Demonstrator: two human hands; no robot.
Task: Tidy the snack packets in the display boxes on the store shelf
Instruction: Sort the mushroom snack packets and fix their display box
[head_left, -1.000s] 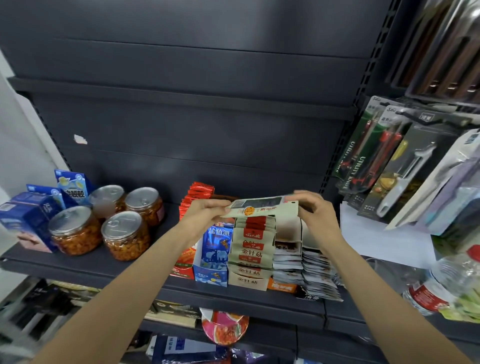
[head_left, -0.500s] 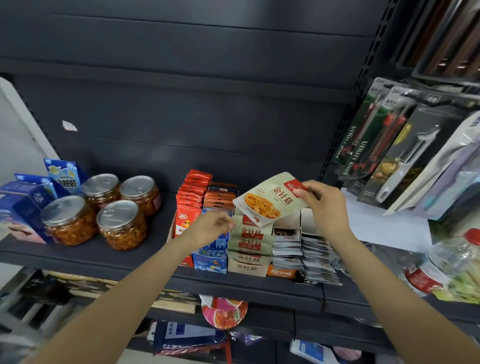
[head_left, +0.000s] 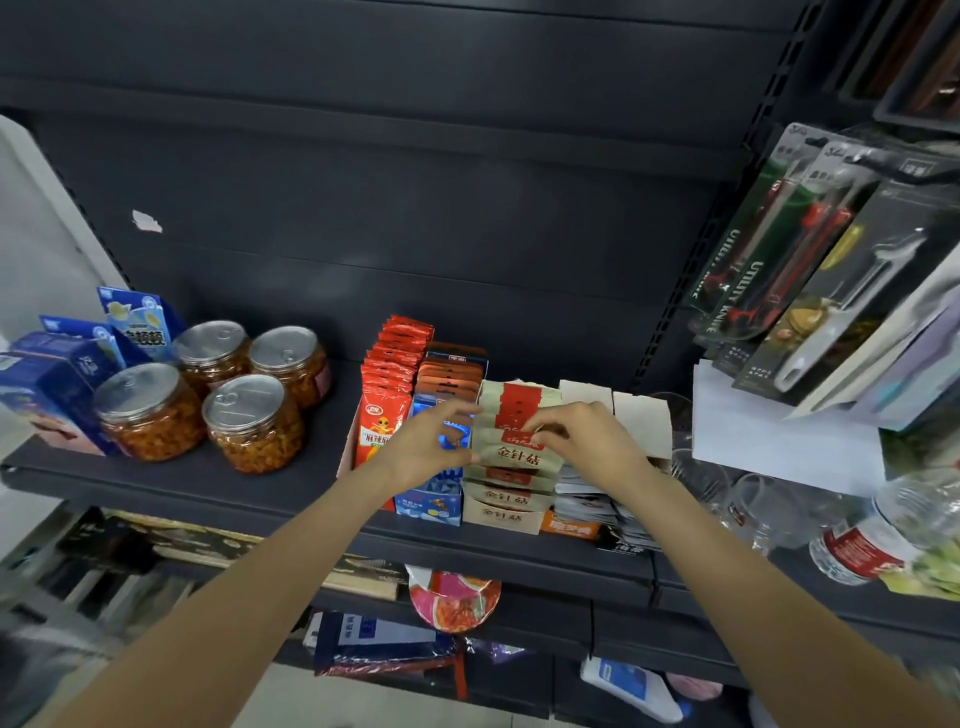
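Both hands meet at the beige packets (head_left: 511, 457) standing in a beige display box (head_left: 501, 512) on the shelf (head_left: 208, 480). Left hand (head_left: 428, 449) pinches the left edge of the front packets, thumb and fingers curled around it. Right hand (head_left: 582, 441) grips the right edge near the top, fingers curled over; fingertips hidden behind the packet tops.

Hidden or unclear: the left hand covers most of the blue box (head_left: 431, 499) just left of the grip, only its lower front shows. The right wrist covers part of the dark packets (head_left: 587, 499) just right of the grip; their print is too blurred to read. How many beige packets are actually held is hard to judge, perhaps two or three. An orange box front (head_left: 569, 529) peeks out below right.

Further left of the grip: red packets (head_left: 387, 410) in a row, then brown packets (head_left: 449, 376) behind the blue box. Well left, four jars (head_left: 249, 415) with foil lids and blue cartons (head_left: 57, 384), the outermost cut off by the frame edge.

Surface: dark grey metal shelf, dark panelled back wall (head_left: 415, 208) with a white scrap stuck on. Right of the grip, hanging utility knives (head_left: 748, 270) and peelers, a white sheet (head_left: 779, 431), a water bottle (head_left: 872, 540). Lower shelf is blurred clutter.
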